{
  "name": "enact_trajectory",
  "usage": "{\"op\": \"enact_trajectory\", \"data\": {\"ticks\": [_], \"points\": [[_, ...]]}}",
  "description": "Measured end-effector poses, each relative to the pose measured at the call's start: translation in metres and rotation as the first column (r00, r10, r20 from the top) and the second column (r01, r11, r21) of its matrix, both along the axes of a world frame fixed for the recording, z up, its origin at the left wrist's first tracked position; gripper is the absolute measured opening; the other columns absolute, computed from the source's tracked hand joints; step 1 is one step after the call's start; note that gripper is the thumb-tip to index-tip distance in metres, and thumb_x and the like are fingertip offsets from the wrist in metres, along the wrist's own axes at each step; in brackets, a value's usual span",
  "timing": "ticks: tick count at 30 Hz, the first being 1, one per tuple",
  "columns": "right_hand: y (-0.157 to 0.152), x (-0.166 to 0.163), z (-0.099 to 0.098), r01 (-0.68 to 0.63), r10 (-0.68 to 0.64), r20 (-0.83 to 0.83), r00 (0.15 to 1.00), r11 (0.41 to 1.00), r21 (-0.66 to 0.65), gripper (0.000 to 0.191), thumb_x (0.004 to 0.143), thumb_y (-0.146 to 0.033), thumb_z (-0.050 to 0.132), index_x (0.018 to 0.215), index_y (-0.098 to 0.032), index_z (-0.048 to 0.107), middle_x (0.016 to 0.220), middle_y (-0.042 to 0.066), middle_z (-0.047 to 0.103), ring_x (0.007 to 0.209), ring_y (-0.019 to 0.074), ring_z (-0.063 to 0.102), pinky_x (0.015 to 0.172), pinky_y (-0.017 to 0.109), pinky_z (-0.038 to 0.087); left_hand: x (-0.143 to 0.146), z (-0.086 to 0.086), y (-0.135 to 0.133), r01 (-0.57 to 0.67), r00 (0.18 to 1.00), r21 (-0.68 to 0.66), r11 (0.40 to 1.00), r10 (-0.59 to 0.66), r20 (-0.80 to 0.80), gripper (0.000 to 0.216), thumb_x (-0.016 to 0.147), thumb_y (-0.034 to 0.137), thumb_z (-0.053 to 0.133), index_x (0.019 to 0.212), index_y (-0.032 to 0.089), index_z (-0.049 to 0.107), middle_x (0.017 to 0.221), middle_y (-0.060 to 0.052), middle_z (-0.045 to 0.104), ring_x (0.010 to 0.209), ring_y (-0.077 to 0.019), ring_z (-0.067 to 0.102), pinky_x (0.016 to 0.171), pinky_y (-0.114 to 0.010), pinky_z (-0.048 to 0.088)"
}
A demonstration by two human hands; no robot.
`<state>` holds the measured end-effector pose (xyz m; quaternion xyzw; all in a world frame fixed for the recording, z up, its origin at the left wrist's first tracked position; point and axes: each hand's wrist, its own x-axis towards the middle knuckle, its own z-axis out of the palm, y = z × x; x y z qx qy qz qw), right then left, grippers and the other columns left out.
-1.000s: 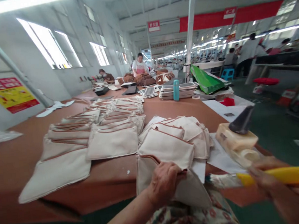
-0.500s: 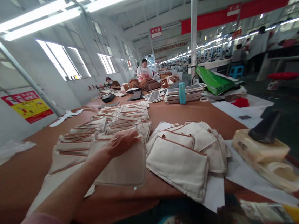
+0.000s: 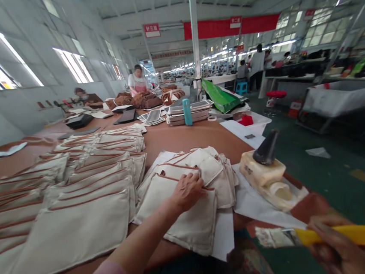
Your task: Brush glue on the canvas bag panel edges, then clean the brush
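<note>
My left hand (image 3: 187,191) has its fingers curled over the brown-trimmed top edge of a cream fabric pouch (image 3: 191,228). That pouch lies uppermost on a small pile over white paper; my fingertips are partly hidden at its edge. At the lower right, my right hand (image 3: 338,247) is closed around the yellow handle of a paintbrush (image 3: 343,234), its whitish crusted bristles pointing left. Rows of overlapping cream pouches (image 3: 77,224) spread across the left of the table. A stained plastic container (image 3: 260,174) with a dark cone on it stands right of the pile.
The brown-covered table (image 3: 169,138) runs ahead. Farther back are a turquoise bottle (image 3: 187,112), stacked panels (image 3: 171,120), a green bag (image 3: 222,96) and brown bundles (image 3: 146,100). Two people work at the far left end. A wheeled cart (image 3: 343,98) stands at right.
The view has turned right. My left hand has moved from the left rows to the pouch on the right pile. My right hand and the paintbrush have come further into view.
</note>
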<state>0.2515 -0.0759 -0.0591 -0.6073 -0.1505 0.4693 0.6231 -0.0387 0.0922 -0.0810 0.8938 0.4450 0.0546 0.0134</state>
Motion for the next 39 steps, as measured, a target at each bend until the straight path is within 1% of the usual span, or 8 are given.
{"op": "enact_trajectory", "data": {"ticks": [5,10,18,22,26,31,35,39], "points": [[-0.002,-0.004,0.004,-0.062,0.062,0.002,0.998,0.996,0.069,0.037,0.052,-0.043,0.087,0.068,-0.019,0.063,0.046,-0.003,0.046,0.038,0.0080,0.038,0.032,0.016,0.030,-0.002,0.009,-0.003,-0.038,0.999,-0.129,0.991,0.041,0.021,0.018,0.085,0.036,0.061,0.092,0.021,0.067,0.094,-0.007,0.065,0.091,-0.0251,0.059,0.079,-0.035,0.043],[0.001,-0.019,0.026,0.021,-0.027,0.020,0.999,0.970,0.240,0.033,0.059,-0.038,0.085,0.070,-0.018,0.061,0.046,-0.004,0.046,0.042,0.0070,0.039,0.035,0.013,0.030,-0.002,0.040,-0.025,0.031,0.991,-0.285,0.958,0.008,0.134,0.027,0.091,0.038,0.051,0.103,0.024,0.071,0.084,-0.001,0.068,0.075,-0.0159,0.061,0.064,-0.022,0.041],[0.002,-0.041,0.052,-0.178,0.132,0.131,0.983,0.868,0.463,0.023,0.076,-0.035,0.076,0.079,-0.019,0.059,0.047,-0.007,0.043,0.040,0.0064,0.038,0.038,0.016,0.029,0.003,0.079,-0.087,0.346,0.760,-0.654,0.672,0.208,0.616,0.038,0.088,0.036,0.058,0.121,0.021,0.067,0.108,-0.005,0.069,0.093,-0.0181,0.060,0.077,-0.022,0.042],[0.007,-0.051,0.058,-0.318,0.210,0.277,0.938,0.842,0.436,0.023,0.079,-0.038,0.071,0.078,-0.019,0.058,0.046,-0.007,0.043,0.040,0.0079,0.036,0.037,0.018,0.027,0.004,0.086,-0.105,0.390,0.730,-0.658,0.645,0.219,0.647,0.037,0.087,0.036,0.061,0.120,0.020,0.068,0.102,-0.005,0.068,0.090,-0.0177,0.058,0.077,-0.024,0.041],[0.012,-0.049,0.065,-0.324,0.112,0.445,0.889,0.840,0.436,0.024,0.078,-0.037,0.071,0.073,-0.018,0.058,0.046,-0.007,0.043,0.041,0.0079,0.036,0.038,0.020,0.028,0.003,0.091,-0.118,0.423,0.701,-0.675,0.604,0.254,0.666,0.033,0.088,0.036,0.061,0.114,0.019,0.070,0.103,-0.005,0.067,0.092,-0.0173,0.057,0.079,-0.024,0.041],[0.005,-0.046,0.067,-0.315,0.152,0.350,0.924,0.821,0.476,0.022,0.082,-0.037,0.067,0.078,-0.019,0.056,0.046,-0.009,0.039,0.039,0.0073,0.031,0.037,0.020,0.024,0.003,0.092,-0.129,0.404,0.725,-0.650,0.644,0.207,0.657,0.029,0.089,0.036,0.059,0.110,0.020,0.071,0.098,-0.003,0.066,0.088,-0.0158,0.055,0.075,-0.023,0.040],[0.002,-0.049,0.067,-0.394,0.154,0.494,0.856,0.813,0.429,0.019,0.083,-0.035,0.066,0.079,-0.018,0.058,0.049,-0.007,0.043,0.043,0.0088,0.036,0.042,0.022,0.031,0.004,0.094,-0.136,0.390,0.762,-0.619,0.682,0.139,0.633,0.026,0.091,0.036,0.055,0.099,0.017,0.071,0.086,-0.001,0.059,0.078,-0.0130,0.053,0.067,-0.021,0.038],[0.002,-0.040,0.068,-0.308,0.088,0.430,0.898,0.825,0.474,0.020,0.084,-0.037,0.066,0.079,-0.019,0.058,0.048,-0.007,0.044,0.042,0.0083,0.036,0.040,0.020,0.029,0.002,0.098,-0.147,0.310,0.833,-0.476,0.823,0.006,0.553,0.024,0.093,0.035,0.053,0.094,0.019,0.070,0.081,0.000,0.056,0.071,-0.0113,0.052,0.062,-0.020,0.036]]}}
